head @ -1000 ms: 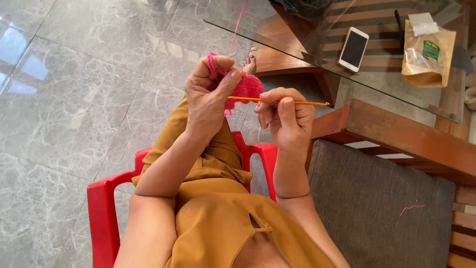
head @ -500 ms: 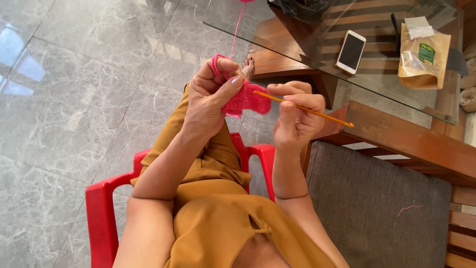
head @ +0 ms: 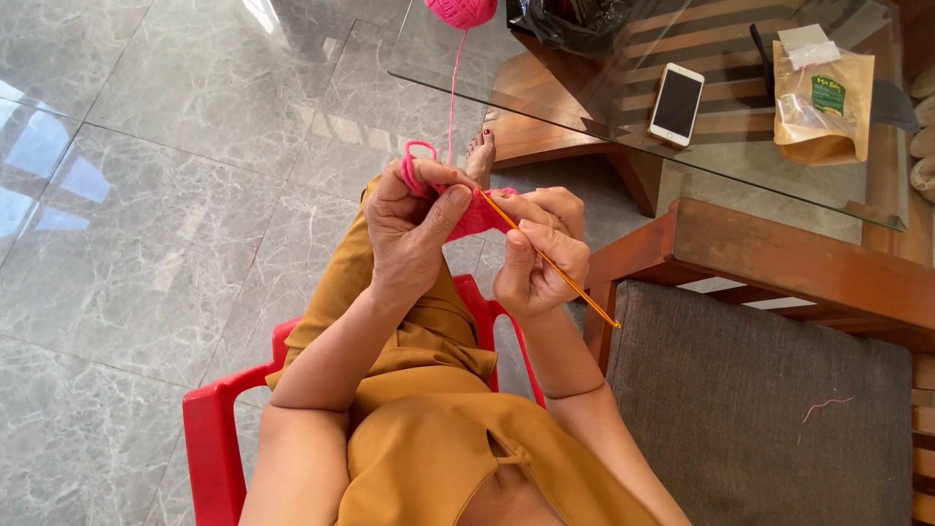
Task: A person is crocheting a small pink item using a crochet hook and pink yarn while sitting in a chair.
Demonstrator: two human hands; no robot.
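The floor [head: 175, 195] is polished grey marble tile, glossy with window glare. A glass-topped wooden table [head: 584, 107] stands ahead, carrying a white smartphone [head: 676, 102], a tan paper pouch [head: 820, 107], a dark plastic bag [head: 570, 19] and a ball of pink yarn [head: 462, 10]. A wooden bench with a grey cushion [head: 760, 409] sits to the right. The person sits on a red plastic chair [head: 219, 438].

The left hand [head: 414, 229] is clenched on a small pink crocheted piece [head: 474, 216], with yarn looped around one finger. The right hand [head: 541, 258] pinches a slim orange crochet hook [head: 550, 261], its tip at the piece's edge.

Risks, as judged:
- The pink strand [head: 453, 88] runs taut up to the ball; a hard tug could roll the ball off the table edge.
- Slack in the finger loop could drop tension and loosen stitches.
- The hook tip could slip out of the working loop, unravelling a stitch.
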